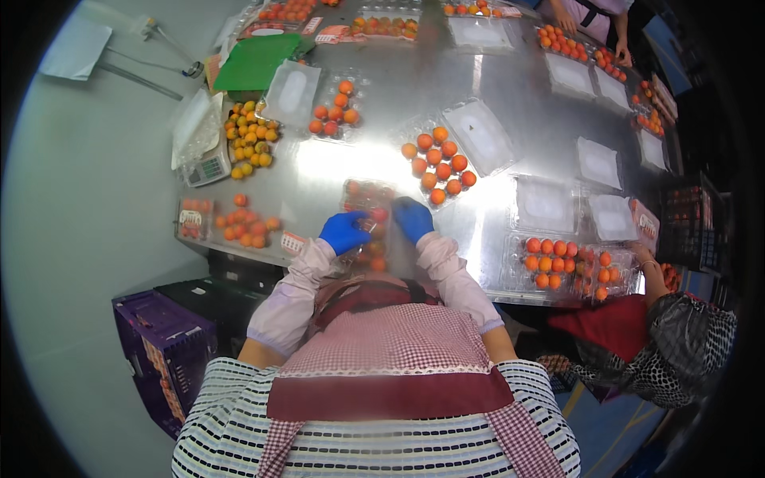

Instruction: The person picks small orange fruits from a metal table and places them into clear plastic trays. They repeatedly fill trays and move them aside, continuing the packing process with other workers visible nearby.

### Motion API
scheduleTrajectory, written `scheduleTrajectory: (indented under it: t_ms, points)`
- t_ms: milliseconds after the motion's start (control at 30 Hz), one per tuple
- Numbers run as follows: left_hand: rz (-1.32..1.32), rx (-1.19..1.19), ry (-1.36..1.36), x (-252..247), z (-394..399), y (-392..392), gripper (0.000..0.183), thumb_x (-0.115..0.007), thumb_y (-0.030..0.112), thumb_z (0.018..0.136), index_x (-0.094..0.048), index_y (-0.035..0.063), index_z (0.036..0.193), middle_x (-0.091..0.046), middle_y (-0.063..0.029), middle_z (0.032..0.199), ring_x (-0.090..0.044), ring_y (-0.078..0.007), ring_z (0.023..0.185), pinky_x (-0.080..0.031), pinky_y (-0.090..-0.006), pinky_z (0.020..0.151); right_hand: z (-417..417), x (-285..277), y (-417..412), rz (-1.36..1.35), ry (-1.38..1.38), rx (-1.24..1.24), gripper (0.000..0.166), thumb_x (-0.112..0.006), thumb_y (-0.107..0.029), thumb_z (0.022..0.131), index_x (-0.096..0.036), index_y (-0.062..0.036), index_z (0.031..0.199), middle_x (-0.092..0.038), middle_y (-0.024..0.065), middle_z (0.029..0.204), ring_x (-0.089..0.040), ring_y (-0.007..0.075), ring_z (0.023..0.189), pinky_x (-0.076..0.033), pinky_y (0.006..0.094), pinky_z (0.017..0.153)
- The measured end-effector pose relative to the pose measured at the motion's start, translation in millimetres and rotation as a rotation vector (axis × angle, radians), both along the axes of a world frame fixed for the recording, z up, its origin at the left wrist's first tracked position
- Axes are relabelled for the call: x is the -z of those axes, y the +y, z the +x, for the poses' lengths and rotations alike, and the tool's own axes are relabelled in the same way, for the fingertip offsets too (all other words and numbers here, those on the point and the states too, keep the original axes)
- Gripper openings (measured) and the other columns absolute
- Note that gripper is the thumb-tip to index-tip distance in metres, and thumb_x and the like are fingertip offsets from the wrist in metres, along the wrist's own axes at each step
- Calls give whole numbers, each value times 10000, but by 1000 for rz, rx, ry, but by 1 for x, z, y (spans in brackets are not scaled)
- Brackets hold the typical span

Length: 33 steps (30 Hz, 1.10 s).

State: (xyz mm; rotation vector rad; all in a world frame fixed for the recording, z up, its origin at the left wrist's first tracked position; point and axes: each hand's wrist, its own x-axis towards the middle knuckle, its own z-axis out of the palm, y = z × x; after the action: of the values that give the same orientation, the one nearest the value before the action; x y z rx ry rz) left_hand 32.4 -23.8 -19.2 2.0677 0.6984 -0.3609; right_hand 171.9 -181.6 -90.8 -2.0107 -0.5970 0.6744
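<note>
Right before me at the table's near edge lies a clear plastic clamshell box [373,230] with small round orange-red fruits inside, blurred by glare on the plastic. My left hand [346,232], in a blue glove, grips its left side with curled fingers. At the box's right edge is my right hand [412,218], also gloved in blue; its fingertips are hidden behind the hand. Beyond it, to the right, an opened clamshell tray [434,165] carries several rows of the same fruits, its lid [481,137] laid back beside it.
Loose orange fruits [246,227] and a printed label [293,242] lie to the left. Yellow fruits [251,140] are heaped near a digital scale [206,170]. Another clamshell [336,110] is partly filled. At right, a co-worker's hand [648,263] touches a filled clamshell [603,272].
</note>
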Motion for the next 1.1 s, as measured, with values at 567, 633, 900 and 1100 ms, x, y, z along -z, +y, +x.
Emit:
scheduleTrajectory:
  t_ms: [567,633,900,1100]
  points:
    - [-710,-637,-225,-10,-76,87,543,-591,69,852,-507,31,1387,-672,-76,1016,-659,-176,912,-502,-243,815,36,63,22,-355,-400,-334,193,-578,-246,889,-697,-95,877,-699,136,859,-671,317,752,-535,419,689]
    - [-798,-855,-217,-4,-99,93,548,-597,74,852,-504,39,1391,-678,-80,1030,-664,-181,903,-500,-241,783,33,63,16,-371,-397,-306,222,-578,-272,897,-687,-101,986,-696,142,898,-676,317,832,-539,415,739]
    - [1001,-347,-430,8,-105,69,485,-584,-30,753,-625,29,1233,-672,-172,1068,-641,-334,962,-504,-421,866,19,11,33,16,-507,26,343,-670,-198,810,-636,-125,1143,-675,124,1007,-670,324,900,-537,411,788]
    - [561,-232,-564,3,-30,34,406,-656,32,788,-662,75,1191,-665,-158,1109,-632,-335,1008,-505,-399,882,27,-16,70,-393,-487,-210,212,-682,-259,762,-672,-108,911,-661,141,941,-685,324,857,-555,433,737]
